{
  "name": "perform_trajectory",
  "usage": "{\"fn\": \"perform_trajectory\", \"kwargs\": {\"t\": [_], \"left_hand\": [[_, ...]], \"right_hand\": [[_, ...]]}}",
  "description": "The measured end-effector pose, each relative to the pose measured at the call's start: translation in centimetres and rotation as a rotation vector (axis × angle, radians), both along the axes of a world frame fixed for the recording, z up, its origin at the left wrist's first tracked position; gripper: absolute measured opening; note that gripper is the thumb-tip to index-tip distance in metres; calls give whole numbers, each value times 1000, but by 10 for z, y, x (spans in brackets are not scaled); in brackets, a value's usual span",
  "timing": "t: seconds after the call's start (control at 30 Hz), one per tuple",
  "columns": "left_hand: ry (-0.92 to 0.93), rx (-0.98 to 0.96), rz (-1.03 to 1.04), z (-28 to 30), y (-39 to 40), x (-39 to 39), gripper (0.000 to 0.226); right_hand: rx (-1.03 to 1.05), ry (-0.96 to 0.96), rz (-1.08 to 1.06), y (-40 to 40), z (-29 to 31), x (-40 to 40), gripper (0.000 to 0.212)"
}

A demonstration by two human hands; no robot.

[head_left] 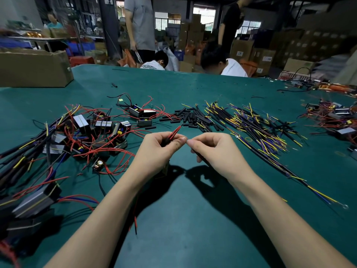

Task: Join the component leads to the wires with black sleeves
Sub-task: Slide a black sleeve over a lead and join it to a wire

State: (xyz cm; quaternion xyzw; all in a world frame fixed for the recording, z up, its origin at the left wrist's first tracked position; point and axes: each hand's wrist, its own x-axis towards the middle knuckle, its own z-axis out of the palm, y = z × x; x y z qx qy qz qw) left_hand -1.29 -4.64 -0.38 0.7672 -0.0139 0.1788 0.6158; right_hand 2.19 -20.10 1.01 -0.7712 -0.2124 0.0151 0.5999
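The red leads (174, 132) sit pinched in the left hand (164, 146), meeting fingertip to fingertip with the right hand (210, 147), whose grip is closed on a black-sleeved wire (202, 158); the joint looks under way, with piles of loose sleeves (191, 117) and components (100, 130) waiting on the surface (183, 219)

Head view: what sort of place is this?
Likely a small electronics assembly workshop: a green table with piles of sleeved wires and wired components, and stacked cartons behind.
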Motion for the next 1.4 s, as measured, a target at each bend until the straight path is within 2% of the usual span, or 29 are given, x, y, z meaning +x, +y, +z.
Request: {"fn": "perform_trajectory", "kwargs": {"t": [0.1,0.3,0.43,0.53,0.8,0.97,1.4], "left_hand": [[0,7,-1,0,-2,0,9],[18,36,-43,2,-3,-1,12],[-59,31,-52,3,-4,-3,9],[-126,-60,-33,4,-7,-4,2],[-205,-16,-24,10,-9,-7,4],[-221,-72,-3,13,-8,-7,10],[-144,-25,-6,15,-4,-10,10]], "right_hand": [[10,6,-7,1,-2,1,11],[176,34,-106,6,-4,-1,16],[86,-68,-147,10,-6,-3,16],[7,-163,-146,7,-5,-3,19],[40,-221,-52,-1,2,-1,18],[84,-242,13,-4,3,0,14],[50,-270,32,-7,2,4,13]]}}
